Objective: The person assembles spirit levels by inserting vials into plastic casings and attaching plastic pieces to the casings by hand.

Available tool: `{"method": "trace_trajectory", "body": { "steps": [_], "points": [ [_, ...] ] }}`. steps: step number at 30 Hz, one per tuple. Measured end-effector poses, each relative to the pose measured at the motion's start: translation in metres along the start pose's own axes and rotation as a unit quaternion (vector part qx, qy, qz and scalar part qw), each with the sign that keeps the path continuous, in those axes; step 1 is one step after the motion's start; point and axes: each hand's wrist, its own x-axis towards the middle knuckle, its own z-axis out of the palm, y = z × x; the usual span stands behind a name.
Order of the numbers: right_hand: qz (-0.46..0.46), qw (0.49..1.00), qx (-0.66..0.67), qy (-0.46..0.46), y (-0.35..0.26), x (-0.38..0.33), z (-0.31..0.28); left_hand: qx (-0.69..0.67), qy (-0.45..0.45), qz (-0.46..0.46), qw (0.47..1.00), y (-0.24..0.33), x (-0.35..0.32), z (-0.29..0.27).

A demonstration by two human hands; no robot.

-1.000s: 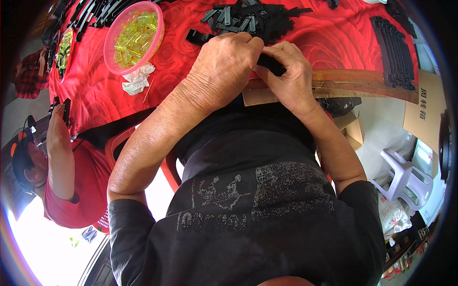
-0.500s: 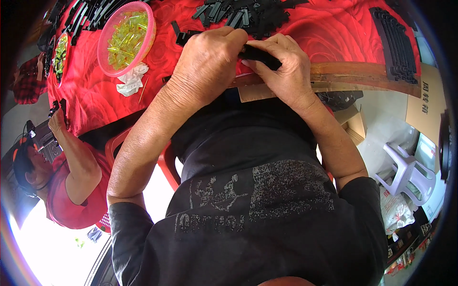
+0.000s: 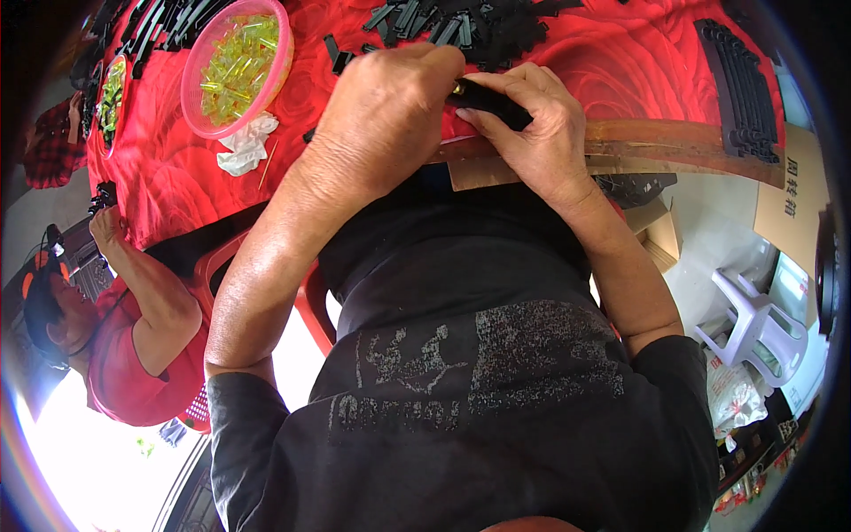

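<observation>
My right hand (image 3: 545, 120) grips a black elongated plastic part (image 3: 495, 103) between thumb and fingers, over the table's near edge. A small yellowish spot shows at the part's left end. Right beside that end is my left hand (image 3: 386, 120), its fingers closed in a pinch with the back of the hand upward. What it holds, if anything, is hidden behind the knuckles. Beyond the hands lies a loose pile of black plastic parts (image 3: 465, 31) on the red tablecloth. A few black pieces (image 3: 337, 58) rest just past my left hand.
A pink basket (image 3: 188, 97) of yellow-green clear pieces stands left, with crumpled tissue (image 3: 248, 146) and a thin stick beside it. Black strips (image 3: 740, 93) lie in a row at the right. A co-worker in red (image 3: 142, 355) sits at left. A lilac stool (image 3: 758, 324) stands right.
My right hand and the black part have shifted slightly right. The yellowish spot at the part's end now shows between my hands. The co-worker's arm has lowered a little.
</observation>
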Motion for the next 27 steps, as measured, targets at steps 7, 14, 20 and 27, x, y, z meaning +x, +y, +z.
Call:
{"method": "trace_trajectory", "body": {
  "steps": [7,14,20,27],
  "points": [
    [-0.011,1.000,-0.011,0.009,0.005,0.001,0.000,0.009,0.012,0.014,1.000,0.004,0.006,0.000],
    [-0.017,1.000,-0.014,0.010,0.004,0.001,0.000,0.007,0.016,0.019,1.000,0.001,0.005,0.002],
    [-0.008,1.000,-0.012,0.011,0.001,0.004,0.001,0.003,0.006,0.011,1.000,-0.001,0.004,0.008],
    [-0.018,1.000,-0.007,0.020,0.003,0.002,0.001,0.003,-0.021,0.017,1.000,-0.004,0.007,0.007]
  ]
}}
